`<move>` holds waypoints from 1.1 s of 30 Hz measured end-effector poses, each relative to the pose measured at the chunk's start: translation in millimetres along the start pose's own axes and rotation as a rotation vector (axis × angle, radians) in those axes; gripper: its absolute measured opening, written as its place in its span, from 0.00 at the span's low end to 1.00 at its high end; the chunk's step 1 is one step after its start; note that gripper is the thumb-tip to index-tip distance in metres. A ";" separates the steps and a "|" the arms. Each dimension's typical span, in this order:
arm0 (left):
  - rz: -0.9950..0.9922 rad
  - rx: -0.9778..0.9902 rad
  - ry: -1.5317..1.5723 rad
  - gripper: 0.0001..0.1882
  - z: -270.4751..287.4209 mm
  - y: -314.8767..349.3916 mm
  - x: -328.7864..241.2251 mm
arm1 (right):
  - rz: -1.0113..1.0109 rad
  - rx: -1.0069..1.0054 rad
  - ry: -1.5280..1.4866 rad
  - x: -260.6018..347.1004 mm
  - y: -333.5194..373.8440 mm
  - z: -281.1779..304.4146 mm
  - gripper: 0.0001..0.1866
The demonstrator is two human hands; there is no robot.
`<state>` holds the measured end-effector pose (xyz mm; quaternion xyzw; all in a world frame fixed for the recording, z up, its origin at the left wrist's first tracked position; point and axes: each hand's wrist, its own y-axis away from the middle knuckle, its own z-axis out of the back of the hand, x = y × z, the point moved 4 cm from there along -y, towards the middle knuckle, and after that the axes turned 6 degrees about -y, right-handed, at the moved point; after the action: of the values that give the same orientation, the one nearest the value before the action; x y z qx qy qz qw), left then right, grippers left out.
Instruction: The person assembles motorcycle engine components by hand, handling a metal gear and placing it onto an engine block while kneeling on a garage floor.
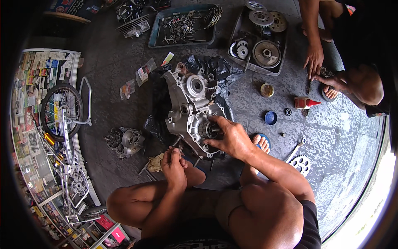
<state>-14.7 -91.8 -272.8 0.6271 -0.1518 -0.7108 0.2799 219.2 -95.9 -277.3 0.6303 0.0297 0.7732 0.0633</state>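
Observation:
A grey metal engine crankcase half (176,97) lies on black plastic sheeting (226,68) on the floor in front of me. My right hand (234,139) reaches over its near right part, thumb and fingers curved round a round metal bearing (204,129) with a dark shaft in its middle. At the near left edge of the case, my left hand (174,165) is closed, with a thin metal rod (179,144) standing out above the fingers. What the palm covers is hidden. A crumpled tan rag (155,163) lies beside that hand.
A blue tray (152,35) of small parts and a grey tray (282,62) of gears stand beyond. Another engine casting (124,142) sits left. At right lie a red-and-white bottle (306,102), a blue lid (270,118), a sprocket (299,165) and a wrench (295,150). Another person's hand (314,60) hangs at upper right.

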 end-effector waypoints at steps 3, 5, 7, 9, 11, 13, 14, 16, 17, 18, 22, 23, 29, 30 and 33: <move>0.000 -0.001 -0.003 0.10 -0.2 0.2 0.5 | -0.007 0.009 0.002 -0.6 -0.1 0.4 0.35; -0.002 0.006 0.003 0.10 -0.6 -0.4 1.9 | -0.007 0.011 0.008 -1.4 0.1 0.4 0.35; -0.004 0.019 0.001 0.10 -1.1 -1.5 4.4 | 0.018 -0.025 -0.003 -4.2 2.0 2.4 0.35; -0.015 0.023 0.006 0.10 2.1 -3.1 5.3 | 0.022 -0.022 0.008 -3.6 1.9 0.0 0.34; -0.014 0.025 -0.007 0.10 2.8 -1.8 2.9 | 0.042 -0.016 0.021 -5.7 0.8 -3.7 0.34; -0.021 0.040 -0.014 0.10 6.3 -3.6 2.0 | 0.035 -0.012 0.007 -4.6 -0.2 -4.1 0.34; -0.014 0.054 -0.008 0.10 2.9 -3.8 3.2 | 0.034 -0.016 0.000 -5.9 0.6 -3.4 0.34; -0.019 0.010 -0.001 0.12 -0.3 -1.3 -0.6 | 0.036 -0.022 0.010 -6.3 2.7 0.9 0.36; -0.014 0.017 -0.005 0.12 -3.0 -1.1 -1.2 | 0.040 -0.008 0.014 -6.4 4.5 4.9 0.36; -0.009 0.019 -0.001 0.12 -2.8 -1.0 -1.9 | 0.046 0.010 0.014 -3.6 5.0 6.8 0.37; -0.002 -0.018 -0.001 0.12 2.1 -0.8 -2.1 | -0.058 -0.405 -0.063 -19.8 30.9 65.8 0.22; 0.000 -0.026 0.002 0.11 2.9 -0.1 -1.2 | -0.071 -0.610 -0.026 -50.2 40.9 86.1 0.18; -0.030 0.001 -0.024 0.08 8.0 -3.7 3.4 | -0.486 -0.597 0.765 -198.5 95.6 148.6 0.30; -0.036 -0.025 -0.023 0.08 9.5 -2.8 2.4 | -0.492 -0.528 0.762 -206.0 96.9 147.7 0.30; -0.035 0.019 -0.037 0.06 3.3 -4.2 8.1 | -0.446 -0.557 0.788 -220.2 102.3 164.3 0.22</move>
<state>-19.3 -93.6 -281.2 0.6193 -0.1527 -0.7255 0.2586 417.3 -232.5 -444.8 0.2299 -0.0221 0.8977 0.3753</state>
